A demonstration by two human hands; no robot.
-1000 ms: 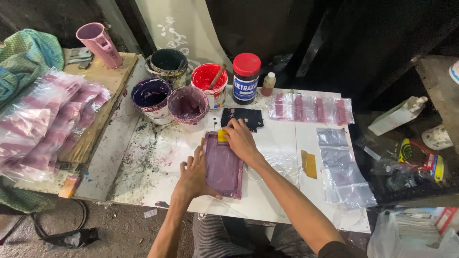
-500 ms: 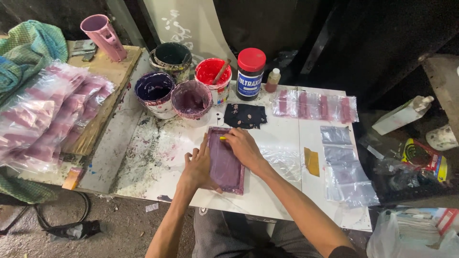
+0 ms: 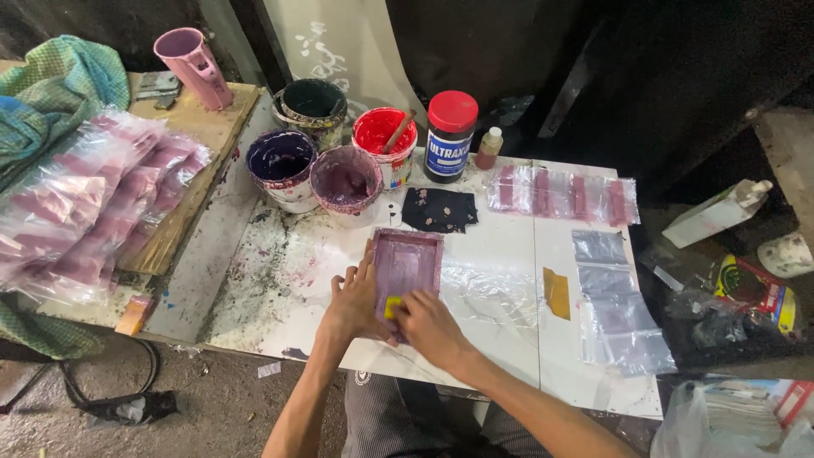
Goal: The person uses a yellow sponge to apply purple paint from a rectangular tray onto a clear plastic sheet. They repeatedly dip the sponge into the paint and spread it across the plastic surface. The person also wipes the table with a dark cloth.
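Right hand [image 3: 428,326] low centre, clenched on yellow squeegee [image 3: 393,305] at near end of screen [image 3: 407,267]. Left hand [image 3: 356,301] flat, fingers spread, bracing screen's left rim. Screen mid-table: small rigid frame, ink-wet mesh, judged light, slippery; grip by rim. Beyond: dark cloth [image 3: 438,209], round ink tubs [image 3: 346,182], red-capped jar [image 3: 449,125].

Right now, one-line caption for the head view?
Left hand steadies a small purple printing frame while right hand presses a yellow squeegee on it.

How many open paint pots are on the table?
4, all behind the hands: a dark green pot at the back, a red one beside it, and two purple ones in front.
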